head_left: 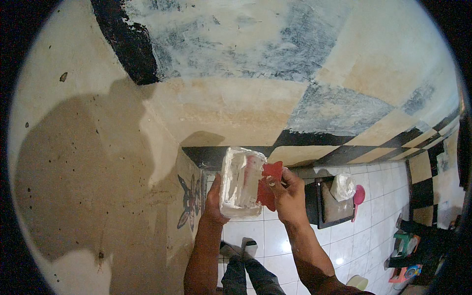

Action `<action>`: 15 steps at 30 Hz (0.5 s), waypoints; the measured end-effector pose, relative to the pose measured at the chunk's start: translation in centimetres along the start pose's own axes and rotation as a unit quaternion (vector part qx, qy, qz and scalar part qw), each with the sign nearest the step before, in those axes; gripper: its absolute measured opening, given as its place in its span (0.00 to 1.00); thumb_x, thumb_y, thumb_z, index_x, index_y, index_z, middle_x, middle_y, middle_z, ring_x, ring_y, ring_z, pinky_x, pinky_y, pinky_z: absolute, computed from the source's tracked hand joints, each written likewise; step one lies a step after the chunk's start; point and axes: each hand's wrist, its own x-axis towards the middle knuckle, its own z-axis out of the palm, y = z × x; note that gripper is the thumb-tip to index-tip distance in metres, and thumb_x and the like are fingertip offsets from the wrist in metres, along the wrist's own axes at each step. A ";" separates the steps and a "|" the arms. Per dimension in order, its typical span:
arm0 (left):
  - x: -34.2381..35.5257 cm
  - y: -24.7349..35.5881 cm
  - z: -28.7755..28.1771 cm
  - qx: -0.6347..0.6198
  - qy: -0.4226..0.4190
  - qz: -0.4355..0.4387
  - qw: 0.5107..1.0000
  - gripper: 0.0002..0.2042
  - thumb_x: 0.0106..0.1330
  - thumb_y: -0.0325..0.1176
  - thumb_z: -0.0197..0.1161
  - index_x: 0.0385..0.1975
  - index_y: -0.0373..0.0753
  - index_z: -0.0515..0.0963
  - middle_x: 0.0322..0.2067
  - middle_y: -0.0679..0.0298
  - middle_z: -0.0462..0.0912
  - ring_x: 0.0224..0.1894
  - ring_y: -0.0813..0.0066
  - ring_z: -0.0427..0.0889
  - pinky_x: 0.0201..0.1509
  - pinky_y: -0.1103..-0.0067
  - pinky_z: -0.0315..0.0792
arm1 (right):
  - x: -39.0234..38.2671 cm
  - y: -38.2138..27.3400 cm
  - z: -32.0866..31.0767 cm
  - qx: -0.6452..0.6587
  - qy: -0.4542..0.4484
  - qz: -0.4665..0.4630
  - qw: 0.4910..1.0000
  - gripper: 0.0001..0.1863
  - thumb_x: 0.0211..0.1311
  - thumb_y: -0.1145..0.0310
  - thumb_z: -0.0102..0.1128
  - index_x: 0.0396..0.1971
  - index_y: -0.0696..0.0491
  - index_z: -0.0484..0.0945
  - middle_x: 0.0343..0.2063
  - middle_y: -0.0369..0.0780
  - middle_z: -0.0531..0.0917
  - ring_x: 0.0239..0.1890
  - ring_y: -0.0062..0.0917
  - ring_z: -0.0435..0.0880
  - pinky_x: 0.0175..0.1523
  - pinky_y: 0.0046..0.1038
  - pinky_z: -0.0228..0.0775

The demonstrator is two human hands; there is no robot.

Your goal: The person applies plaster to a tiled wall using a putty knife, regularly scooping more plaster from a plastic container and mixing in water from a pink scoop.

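Observation:
My left hand (215, 204) is wrapped round the left side of a clear rectangular plastic tub (241, 209), whose inside is smeared with white paste. In my right hand (291, 196) is a red putty scraper (269, 196), pinched between thumb and fingers. The scraper's blade edge reaches over the tub's right side, with bits of white paste on it. Just beyond the tub stands a wall painted in black and cream checks (236, 108). Thin whitish paste (236, 44) coats several of its dark squares.
A plain beige wall (73, 172) rises close on my left. Right of my hands, a dark boxy stand (332, 216) carries a white plastic bag (342, 187), beside a pink dipper (359, 194). White tiles (364, 241) cover the floor. Green and orange items (405, 243) sit far right.

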 end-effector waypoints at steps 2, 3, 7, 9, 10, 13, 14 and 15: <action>-0.2 -0.2 -0.1 0.009 -0.007 0.032 0.999 0.28 0.73 0.54 0.41 0.63 0.40 0.63 0.57 0.57 0.73 0.57 0.63 0.75 0.60 0.64 0.71 | -0.1 0.4 0.0 -0.010 -0.014 -0.007 1.000 0.11 0.63 0.74 0.57 0.44 0.61 0.79 0.33 0.38 0.83 0.34 0.18 0.80 0.39 0.23 0.74; -0.2 -0.2 -0.1 0.014 -0.010 0.048 0.999 0.28 0.73 0.53 0.41 0.63 0.39 0.63 0.57 0.57 0.73 0.57 0.63 0.75 0.60 0.64 0.71 | -0.1 0.6 0.0 -0.020 -0.028 -0.015 0.999 0.11 0.63 0.74 0.57 0.43 0.61 0.79 0.33 0.38 0.83 0.34 0.19 0.80 0.39 0.23 0.73; -0.3 0.0 0.6 0.049 -0.013 0.086 0.995 0.27 0.74 0.53 0.39 0.63 0.40 0.63 0.56 0.58 0.73 0.57 0.63 0.74 0.60 0.64 0.71 | -0.6 -0.6 0.5 -0.044 -0.025 -0.017 0.999 0.10 0.64 0.74 0.56 0.43 0.62 0.79 0.33 0.38 0.83 0.34 0.19 0.79 0.39 0.23 0.73; 0.0 0.2 0.4 0.012 -0.047 0.069 0.996 0.27 0.74 0.53 0.39 0.63 0.40 0.63 0.57 0.58 0.73 0.57 0.63 0.74 0.61 0.64 0.70 | -0.5 -0.9 0.5 -0.049 -0.002 -0.035 0.998 0.10 0.64 0.74 0.56 0.42 0.62 0.79 0.32 0.38 0.82 0.32 0.17 0.78 0.36 0.21 0.72; -0.1 0.2 0.5 0.011 -0.048 0.069 0.996 0.27 0.74 0.53 0.39 0.63 0.40 0.63 0.57 0.58 0.73 0.57 0.63 0.74 0.61 0.64 0.70 | -0.4 -0.8 0.3 -0.050 -0.003 -0.035 0.998 0.10 0.64 0.74 0.56 0.42 0.62 0.79 0.32 0.38 0.82 0.32 0.17 0.78 0.36 0.21 0.72; -0.4 0.4 1.2 0.026 -0.004 0.084 0.996 0.27 0.74 0.53 0.40 0.63 0.40 0.63 0.57 0.58 0.72 0.57 0.62 0.75 0.61 0.64 0.70 | 0.1 0.3 -0.6 -0.011 -0.024 -0.025 0.999 0.11 0.64 0.74 0.55 0.44 0.62 0.78 0.32 0.38 0.82 0.30 0.17 0.78 0.34 0.20 0.71; -0.4 0.4 1.2 0.007 -0.007 0.079 0.997 0.27 0.73 0.53 0.40 0.64 0.40 0.63 0.58 0.58 0.72 0.57 0.62 0.74 0.61 0.63 0.70 | 0.3 1.0 -0.9 0.038 -0.031 -0.014 0.999 0.12 0.64 0.74 0.54 0.45 0.59 0.77 0.34 0.37 0.82 0.32 0.18 0.79 0.35 0.21 0.72; -0.4 0.4 1.1 -0.011 -0.011 0.073 0.997 0.27 0.73 0.53 0.40 0.64 0.40 0.62 0.58 0.58 0.72 0.58 0.62 0.74 0.61 0.62 0.69 | 0.5 1.6 -1.3 0.088 -0.038 -0.002 0.995 0.13 0.63 0.75 0.53 0.47 0.57 0.77 0.37 0.36 0.82 0.33 0.19 0.80 0.35 0.23 0.73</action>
